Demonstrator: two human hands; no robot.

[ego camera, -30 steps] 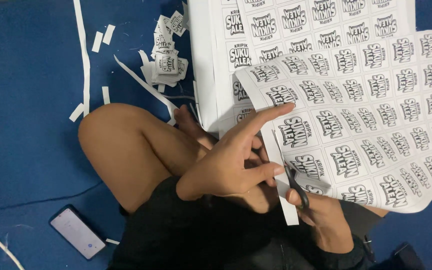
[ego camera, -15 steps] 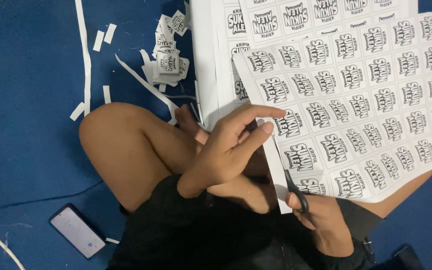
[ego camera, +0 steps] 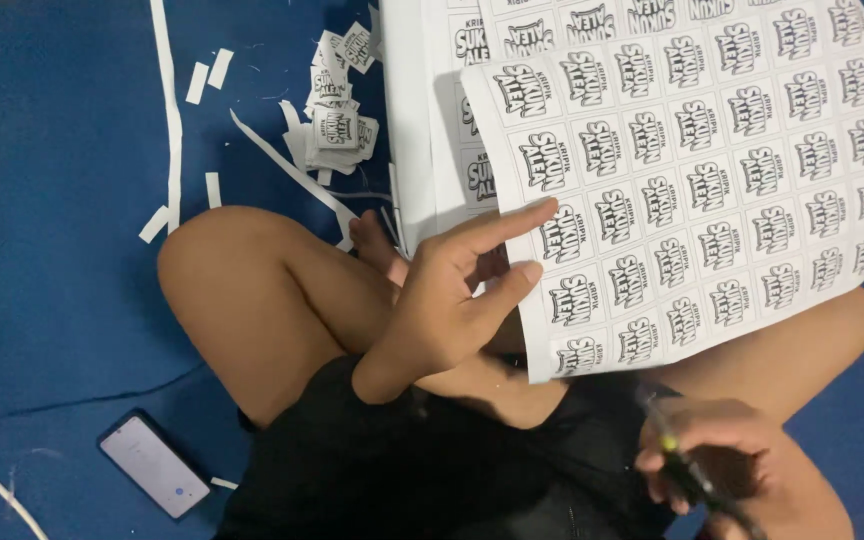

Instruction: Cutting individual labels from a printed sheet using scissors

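Holding: your left hand [ego camera: 442,310] pinches the printed label sheet [ego camera: 692,170] by its edge, fingers half-spread; right hand [ego camera: 712,455] grips closed scissors [ego camera: 687,470]; keep the sheet taut.

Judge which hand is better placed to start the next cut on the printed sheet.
Probably the right hand: it holds the scissors, just below the lower edge of the label sheet. The left hand is taken up steadying the sheet's left edge with its fingers and holds no tool.
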